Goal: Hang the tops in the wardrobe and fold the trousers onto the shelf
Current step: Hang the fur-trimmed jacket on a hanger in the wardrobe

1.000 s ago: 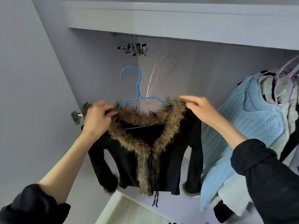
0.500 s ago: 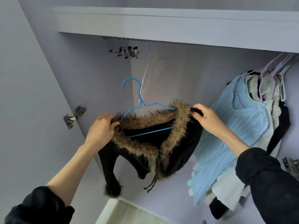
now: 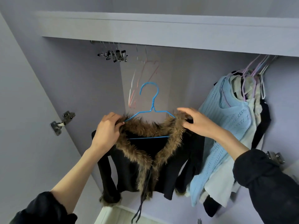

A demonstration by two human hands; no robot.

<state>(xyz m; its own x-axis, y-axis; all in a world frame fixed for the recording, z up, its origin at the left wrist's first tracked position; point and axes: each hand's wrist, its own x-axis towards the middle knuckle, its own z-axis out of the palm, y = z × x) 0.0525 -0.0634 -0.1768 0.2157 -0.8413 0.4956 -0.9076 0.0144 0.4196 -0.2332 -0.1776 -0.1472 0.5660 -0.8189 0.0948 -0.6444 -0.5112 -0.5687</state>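
Holding up a black top on a blue hanger, two hands work at its shoulders in front of the open wardrobe. Both arms wear dark sleeves pushed back from the wrists. The left hand has its fingers curled and pinches the brown fur collar at the left shoulder, right where the hanger wire goes in. The right hand is at the other shoulder with its fingers bent over the fur; the thumb sits under the edge, so it seems to pinch the cloth there, but the tips are partly hidden. The top hangs straight down from the hanger, with furry cuffs and thin black strings dangling at the front. The hanger's hook is free in the air, well below the rail.

Just to the right hangs a light blue knit top, touching the black top's sleeve. Behind it are pale and black clothes bunched together on purple and white hangers.

Farther back, right behind the blue hook, bare pink and white wire hangers hang from the rail. Left of them is a bunch of metal clip hangers. A metal hinge sits on the left wall. A thick pale shelf runs over the rail. A bit of pale floor shows at the bottom
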